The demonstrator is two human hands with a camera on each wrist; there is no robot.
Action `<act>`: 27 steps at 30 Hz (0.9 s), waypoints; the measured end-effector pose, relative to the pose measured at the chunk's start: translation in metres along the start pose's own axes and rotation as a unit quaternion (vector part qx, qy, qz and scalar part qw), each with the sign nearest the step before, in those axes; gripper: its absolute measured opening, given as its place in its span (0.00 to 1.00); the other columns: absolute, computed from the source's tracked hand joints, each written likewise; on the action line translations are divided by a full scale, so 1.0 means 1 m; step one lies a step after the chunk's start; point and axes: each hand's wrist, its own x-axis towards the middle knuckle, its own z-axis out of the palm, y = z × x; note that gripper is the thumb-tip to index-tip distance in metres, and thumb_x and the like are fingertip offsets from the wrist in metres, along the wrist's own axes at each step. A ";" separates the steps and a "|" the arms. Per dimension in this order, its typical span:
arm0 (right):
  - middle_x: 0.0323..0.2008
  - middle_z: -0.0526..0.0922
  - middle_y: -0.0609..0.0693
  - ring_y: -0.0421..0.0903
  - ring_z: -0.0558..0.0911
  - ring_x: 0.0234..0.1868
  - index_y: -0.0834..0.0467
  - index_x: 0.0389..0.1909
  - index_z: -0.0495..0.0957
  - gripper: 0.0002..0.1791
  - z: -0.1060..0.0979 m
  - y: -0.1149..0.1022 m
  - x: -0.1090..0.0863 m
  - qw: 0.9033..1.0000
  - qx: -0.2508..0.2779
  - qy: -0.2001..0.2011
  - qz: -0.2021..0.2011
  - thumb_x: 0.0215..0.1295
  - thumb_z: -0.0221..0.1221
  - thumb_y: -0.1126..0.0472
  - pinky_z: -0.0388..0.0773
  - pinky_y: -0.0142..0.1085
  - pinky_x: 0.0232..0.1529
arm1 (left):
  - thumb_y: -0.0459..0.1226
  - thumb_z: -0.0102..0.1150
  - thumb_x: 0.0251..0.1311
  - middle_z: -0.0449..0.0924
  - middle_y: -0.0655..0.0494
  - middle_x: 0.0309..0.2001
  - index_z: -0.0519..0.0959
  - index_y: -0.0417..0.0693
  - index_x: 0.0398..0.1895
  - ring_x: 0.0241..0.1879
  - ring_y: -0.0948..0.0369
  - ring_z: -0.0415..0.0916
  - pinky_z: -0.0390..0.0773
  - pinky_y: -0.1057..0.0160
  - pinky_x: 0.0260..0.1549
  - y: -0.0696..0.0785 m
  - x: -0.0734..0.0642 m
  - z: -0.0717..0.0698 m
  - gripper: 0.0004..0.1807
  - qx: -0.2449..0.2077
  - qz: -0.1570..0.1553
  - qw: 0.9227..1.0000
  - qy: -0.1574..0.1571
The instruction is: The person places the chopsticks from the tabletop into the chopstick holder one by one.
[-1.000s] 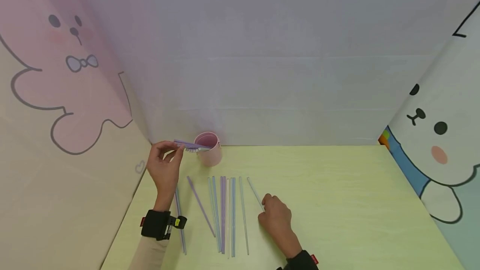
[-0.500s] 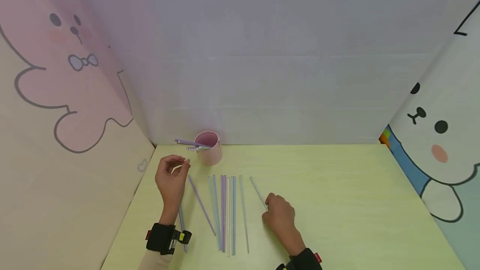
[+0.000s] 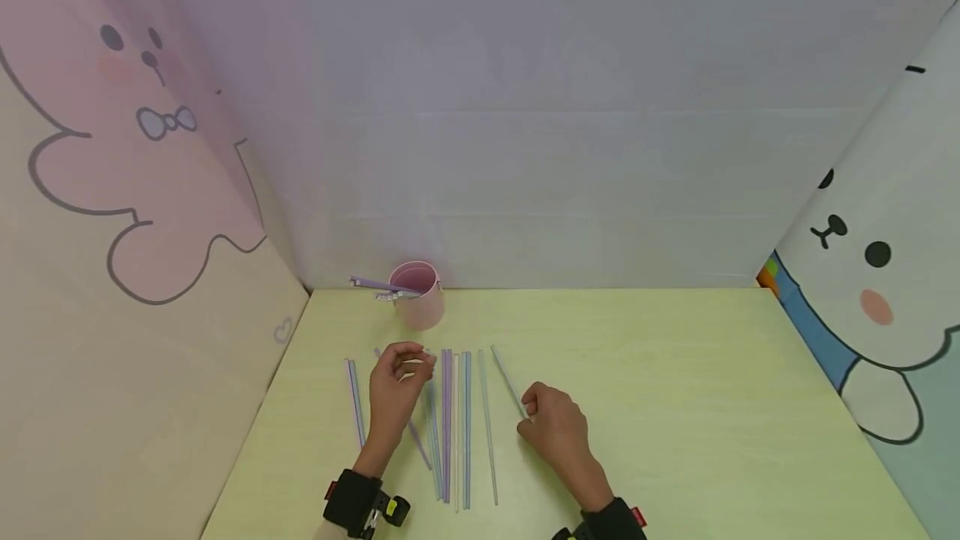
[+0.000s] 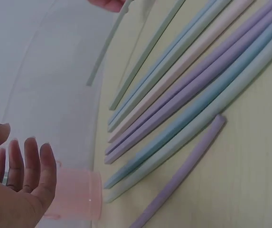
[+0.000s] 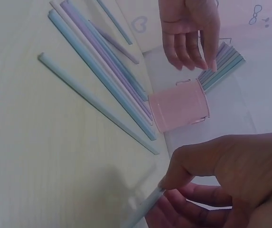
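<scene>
Currently the right hand (image 3: 557, 427) pinches a pale stick (image 3: 507, 377) over the worktop (image 3: 675, 390); the left hand (image 3: 399, 390), fingers loosely bent and holding nothing, hangs above the loose sticks (image 3: 447, 440), near the pink bucket (image 3: 424, 315) bearing a leaning bundle (image 3: 371, 283).

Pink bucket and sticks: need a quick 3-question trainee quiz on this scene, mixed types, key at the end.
1. Which hand pinches a stick?

2. Multiple choice: the bundled sticks in the pink bucket lean out toward the person's
A) right
B) left
C) neither side, straight up

3. True or false: the bucket lies on its side.

Key:
1. The right hand; the left hand holds none.
2. B
3. False; it stands upright on the table.
</scene>
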 end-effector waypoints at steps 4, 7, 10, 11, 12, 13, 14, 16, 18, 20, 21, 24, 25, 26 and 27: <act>0.26 0.80 0.45 0.39 0.75 0.20 0.56 0.33 0.80 0.12 0.000 -0.005 0.001 0.999 0.022 0.019 -0.014 0.43 0.61 0.69 0.69 0.30 0.14 | 0.23 0.65 0.56 0.79 0.33 0.38 0.74 0.25 0.46 0.34 0.40 0.80 0.89 0.58 0.31 -0.009 -0.007 0.011 0.15 -0.004 -0.053 0.998 -0.024; 0.28 0.82 0.46 0.38 0.77 0.21 0.56 0.35 0.81 0.13 0.000 -0.008 0.001 0.999 0.044 0.019 -0.023 0.45 0.61 0.69 0.71 0.30 0.15 | 0.25 0.67 0.56 0.79 0.36 0.39 0.75 0.27 0.46 0.36 0.37 0.79 0.89 0.55 0.33 -0.020 -0.011 0.016 0.17 -0.032 -0.086 0.995 -0.036; 0.30 0.83 0.48 0.38 0.79 0.23 0.56 0.38 0.82 0.14 -0.001 -0.011 0.000 0.997 0.071 0.010 -0.033 0.47 0.61 0.69 0.73 0.30 0.17 | 0.28 0.68 0.55 0.79 0.37 0.40 0.75 0.30 0.46 0.37 0.38 0.80 0.87 0.47 0.36 -0.030 -0.013 0.019 0.17 -0.064 -0.109 0.991 -0.047; 0.30 0.83 0.48 0.38 0.80 0.23 0.56 0.38 0.82 0.15 -0.001 -0.013 -0.001 0.996 0.079 0.008 -0.036 0.47 0.61 0.69 0.74 0.30 0.17 | 0.28 0.68 0.55 0.79 0.37 0.40 0.75 0.30 0.46 0.37 0.39 0.80 0.86 0.44 0.37 -0.032 -0.014 0.020 0.18 -0.072 -0.116 0.989 -0.048; 0.30 0.84 0.49 0.38 0.80 0.24 0.56 0.38 0.82 0.15 -0.001 -0.014 -0.001 0.995 0.088 0.006 -0.041 0.47 0.62 0.69 0.75 0.30 0.18 | 0.29 0.69 0.55 0.79 0.37 0.40 0.75 0.29 0.47 0.38 0.39 0.81 0.86 0.44 0.37 -0.034 -0.015 0.022 0.18 -0.076 -0.120 0.989 -0.051; 0.31 0.84 0.49 0.38 0.80 0.24 0.56 0.39 0.82 0.15 -0.001 -0.016 -0.001 0.994 0.096 0.004 -0.047 0.46 0.62 0.69 0.75 0.30 0.18 | 0.28 0.68 0.56 0.79 0.37 0.40 0.74 0.27 0.48 0.38 0.38 0.81 0.86 0.44 0.37 -0.035 -0.015 0.023 0.19 -0.081 -0.121 0.988 -0.054; 0.31 0.84 0.49 0.37 0.80 0.24 0.56 0.39 0.82 0.15 -0.001 -0.017 -0.001 0.993 0.104 0.002 -0.053 0.46 0.62 0.69 0.76 0.30 0.19 | 0.28 0.67 0.56 0.80 0.36 0.40 0.74 0.26 0.48 0.38 0.38 0.81 0.86 0.44 0.37 -0.036 -0.016 0.024 0.19 -0.085 -0.126 0.987 -0.057; 0.31 0.84 0.48 0.38 0.81 0.25 0.56 0.39 0.81 0.16 -0.002 -0.020 -0.001 0.990 0.120 -0.004 -0.069 0.46 0.62 0.69 0.77 0.30 0.20 | 0.26 0.66 0.57 0.80 0.36 0.40 0.73 0.24 0.50 0.38 0.39 0.81 0.87 0.46 0.37 -0.036 -0.017 0.026 0.20 -0.092 -0.132 0.985 -0.060; 0.31 0.84 0.48 0.39 0.82 0.26 0.56 0.39 0.81 0.16 -0.001 -0.022 -0.001 0.987 0.136 -0.014 -0.088 0.46 0.63 0.69 0.79 0.30 0.22 | 0.27 0.65 0.58 0.80 0.36 0.40 0.73 0.25 0.50 0.39 0.38 0.80 0.87 0.47 0.37 -0.035 -0.017 0.027 0.19 -0.096 -0.136 0.984 -0.064; 0.31 0.84 0.48 0.41 0.83 0.27 0.56 0.40 0.81 0.16 0.000 -0.024 -0.001 0.982 0.154 -0.027 -0.105 0.47 0.63 0.69 0.80 0.31 0.24 | 0.29 0.66 0.59 0.79 0.36 0.40 0.73 0.26 0.50 0.39 0.39 0.81 0.85 0.44 0.39 -0.033 -0.017 0.027 0.19 -0.103 -0.140 0.983 -0.065; 0.32 0.84 0.48 0.41 0.83 0.27 0.56 0.40 0.81 0.16 0.001 -0.025 -0.001 0.980 0.161 -0.033 -0.112 0.47 0.63 0.69 0.81 0.31 0.25 | 0.30 0.66 0.59 0.80 0.37 0.40 0.73 0.26 0.50 0.38 0.40 0.81 0.85 0.43 0.39 -0.033 -0.017 0.027 0.20 -0.103 -0.139 0.983 -0.066; 0.32 0.85 0.49 0.42 0.83 0.28 0.56 0.41 0.81 0.16 0.002 -0.027 -0.002 0.976 0.173 -0.043 -0.127 0.48 0.63 0.69 0.82 0.32 0.27 | 0.34 0.68 0.58 0.80 0.40 0.39 0.72 0.28 0.50 0.37 0.43 0.82 0.82 0.38 0.41 -0.032 -0.017 0.027 0.22 -0.110 -0.137 0.982 -0.066; 0.33 0.85 0.49 0.42 0.83 0.28 0.56 0.41 0.81 0.16 0.002 -0.028 -0.002 0.975 0.175 -0.045 -0.129 0.48 0.63 0.69 0.82 0.32 0.27 | 0.35 0.68 0.58 0.80 0.41 0.39 0.72 0.28 0.50 0.37 0.45 0.83 0.81 0.37 0.41 -0.032 -0.017 0.027 0.23 -0.113 -0.137 0.982 -0.067; 0.33 0.85 0.49 0.42 0.83 0.28 0.56 0.41 0.81 0.16 0.003 -0.029 -0.003 0.975 0.175 -0.046 -0.130 0.48 0.63 0.69 0.82 0.32 0.27 | 0.35 0.68 0.58 0.80 0.41 0.39 0.72 0.29 0.50 0.36 0.46 0.83 0.80 0.36 0.42 -0.031 -0.017 0.026 0.23 -0.117 -0.138 0.981 -0.067; 0.33 0.85 0.49 0.42 0.83 0.28 0.56 0.41 0.81 0.16 0.003 -0.030 -0.003 0.975 0.175 -0.046 -0.132 0.48 0.64 0.69 0.83 0.32 0.27 | 0.35 0.68 0.57 0.79 0.41 0.39 0.73 0.30 0.49 0.35 0.49 0.83 0.79 0.35 0.42 -0.031 -0.017 0.026 0.22 -0.123 -0.139 0.980 -0.066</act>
